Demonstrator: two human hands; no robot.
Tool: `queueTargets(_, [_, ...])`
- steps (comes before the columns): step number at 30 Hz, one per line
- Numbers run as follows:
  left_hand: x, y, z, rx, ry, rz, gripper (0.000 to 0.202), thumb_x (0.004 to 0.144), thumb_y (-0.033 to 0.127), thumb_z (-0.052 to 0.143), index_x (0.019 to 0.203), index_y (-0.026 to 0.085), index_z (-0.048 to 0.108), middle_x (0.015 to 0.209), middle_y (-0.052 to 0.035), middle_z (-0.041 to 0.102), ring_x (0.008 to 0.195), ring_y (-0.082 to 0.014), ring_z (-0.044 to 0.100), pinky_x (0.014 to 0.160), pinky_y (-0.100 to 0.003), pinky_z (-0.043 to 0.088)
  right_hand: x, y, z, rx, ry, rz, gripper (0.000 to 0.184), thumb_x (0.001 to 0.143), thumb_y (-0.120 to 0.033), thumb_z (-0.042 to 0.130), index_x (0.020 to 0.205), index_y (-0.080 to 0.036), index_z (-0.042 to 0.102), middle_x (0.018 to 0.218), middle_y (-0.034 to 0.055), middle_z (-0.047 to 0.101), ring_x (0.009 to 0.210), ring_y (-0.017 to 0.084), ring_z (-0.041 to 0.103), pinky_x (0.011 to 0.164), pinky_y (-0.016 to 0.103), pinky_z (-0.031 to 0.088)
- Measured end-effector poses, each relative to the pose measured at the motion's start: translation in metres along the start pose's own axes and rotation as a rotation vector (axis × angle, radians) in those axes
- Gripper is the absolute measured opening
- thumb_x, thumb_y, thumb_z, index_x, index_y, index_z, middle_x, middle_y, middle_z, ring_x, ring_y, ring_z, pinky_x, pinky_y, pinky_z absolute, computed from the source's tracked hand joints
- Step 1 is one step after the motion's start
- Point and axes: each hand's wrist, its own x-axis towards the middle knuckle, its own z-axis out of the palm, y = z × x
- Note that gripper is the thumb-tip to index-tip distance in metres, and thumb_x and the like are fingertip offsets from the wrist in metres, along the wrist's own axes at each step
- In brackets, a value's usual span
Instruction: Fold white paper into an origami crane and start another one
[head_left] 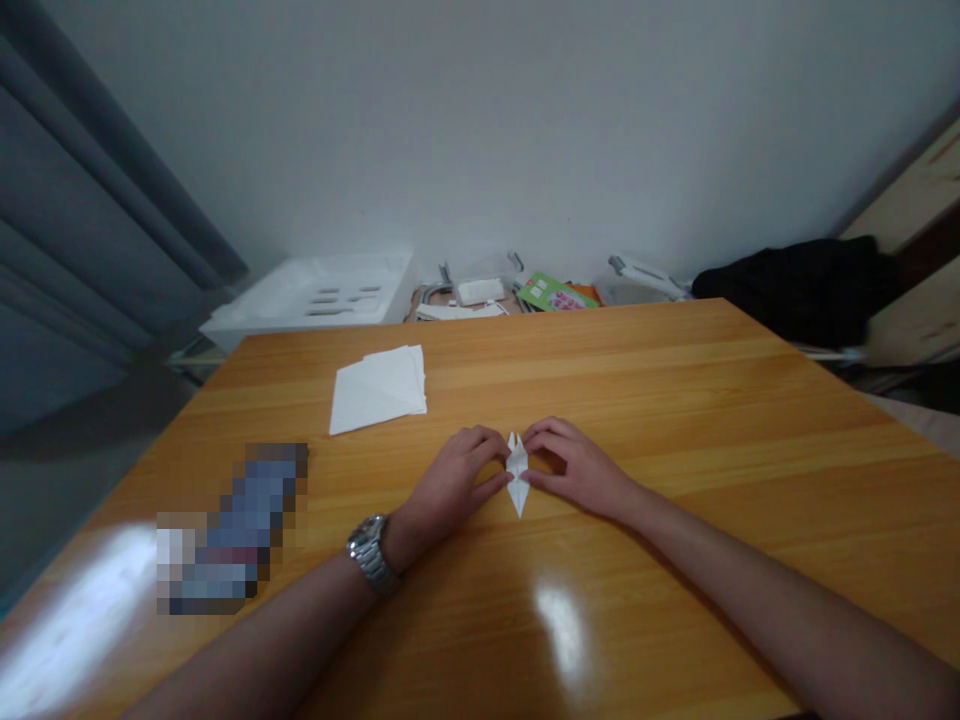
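Note:
A small folded white paper [518,476] lies on the wooden table, narrow and pointed at its near end, with two thin points at its far end. My left hand [459,476] pinches its left edge between thumb and fingers. From the other side, my right hand [576,468] grips the right edge with thumb and fingertips. The paper's middle shows between the two hands; the fingertips cover parts of its edges. A metal watch [370,553] is on my left wrist.
White paper sheets [381,388] lie stacked at the far left of the table [645,380]. A pixelated, blurred-out object [244,525] is left of my left arm. Behind the table's far edge are a white tray [300,285], a green book [553,293] and black cloth [795,290].

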Motion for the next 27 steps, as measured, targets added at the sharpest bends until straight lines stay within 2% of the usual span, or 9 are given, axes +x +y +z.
queueTargets(9, [-0.0007, -0.0029, 0.0019, 0.001, 0.023, -0.002, 0.021, 0.090, 0.027, 0.069, 0.109, 0.022, 0.063, 0.113, -0.0061, 0.062, 0.105, -0.0223, 0.058, 0.095, -0.038, 0.048, 0.0000, 0.0003, 0.0000, 0.020, -0.007, -0.014, 0.012, 0.086, -0.023, 0.074, 0.096, -0.021, 0.067, 0.110, 0.0079, 0.063, 0.105, 0.023, 0.059, 0.094, 0.040, 0.049])
queueTargets(17, [-0.0006, -0.0027, 0.0030, -0.013, 0.030, -0.009, 0.010, 0.092, 0.028, 0.067, 0.101, 0.023, 0.066, 0.111, -0.0043, 0.063, 0.103, -0.0211, 0.059, 0.092, -0.036, 0.048, 0.0006, -0.0011, 0.0008, 0.003, -0.015, -0.017, 0.012, 0.088, -0.020, 0.071, 0.099, -0.022, 0.067, 0.108, 0.0076, 0.064, 0.104, 0.022, 0.059, 0.092, 0.040, 0.049])
queueTargets(27, [0.0008, -0.0006, 0.0041, -0.008, 0.046, -0.024, 0.005, 0.091, 0.026, 0.068, 0.095, 0.023, 0.068, 0.109, -0.0040, 0.064, 0.100, -0.0207, 0.060, 0.091, -0.035, 0.049, 0.0019, -0.0072, 0.0036, -0.066, 0.001, 0.029, 0.005, 0.090, -0.017, 0.067, 0.093, -0.021, 0.065, 0.104, 0.0071, 0.064, 0.099, 0.022, 0.059, 0.088, 0.038, 0.050])
